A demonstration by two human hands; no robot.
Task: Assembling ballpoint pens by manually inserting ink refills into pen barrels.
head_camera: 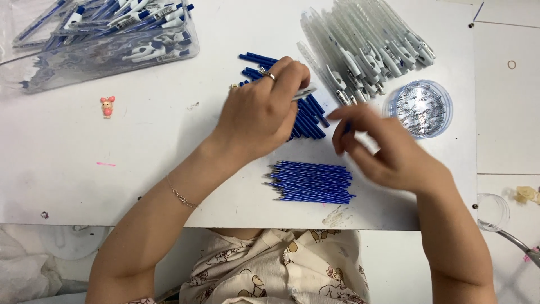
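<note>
My left hand (261,110) rests over a heap of blue pen parts (308,115) at the middle of the white table (112,169), its fingers closed on a clear pen barrel (304,92) that pokes out to the right. My right hand (382,149) hovers just to the right, blurred, pinching a small blue piece (347,128) between its fingertips. A neat bundle of blue refills (312,182) lies below both hands near the table's front edge.
A big pile of clear pen barrels (365,45) lies at the back right. Beside it stands a round clear tub of small springs (420,108). A clear bag of finished blue-and-white pens (107,34) sits at the back left. A small pink figurine (107,106) lies at the left.
</note>
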